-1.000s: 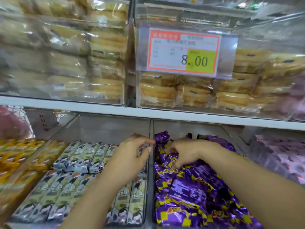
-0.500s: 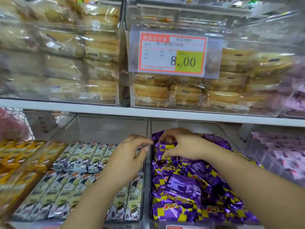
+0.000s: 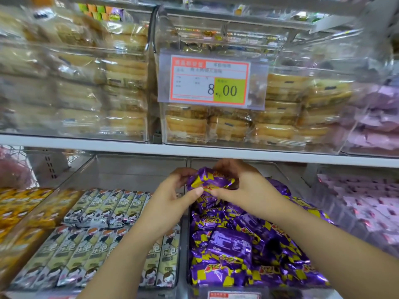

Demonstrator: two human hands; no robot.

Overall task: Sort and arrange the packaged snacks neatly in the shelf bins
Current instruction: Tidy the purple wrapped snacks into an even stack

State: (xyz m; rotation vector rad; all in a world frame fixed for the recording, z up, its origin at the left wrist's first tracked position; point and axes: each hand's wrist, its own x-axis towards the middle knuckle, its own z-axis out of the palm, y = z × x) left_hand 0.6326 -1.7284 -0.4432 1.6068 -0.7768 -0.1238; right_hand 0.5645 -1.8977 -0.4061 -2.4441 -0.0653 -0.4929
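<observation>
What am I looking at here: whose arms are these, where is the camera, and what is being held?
There is no machine here. These are a person's two bare arms, filmed by a wide-angle camera worn on the head and looking forward and down, so every picture is the same view. The person faces a shop shelf. The left hand and the right hand together pinch one purple-and-yellow packet, held above the clear bin that is heaped with the same kind of packets. The bin to its left holds grey stick packets laid in neat rows. On the shelf above, clear bins hold pale wrapped pastries, and a price tag on one of them reads 8.00.
</observation>
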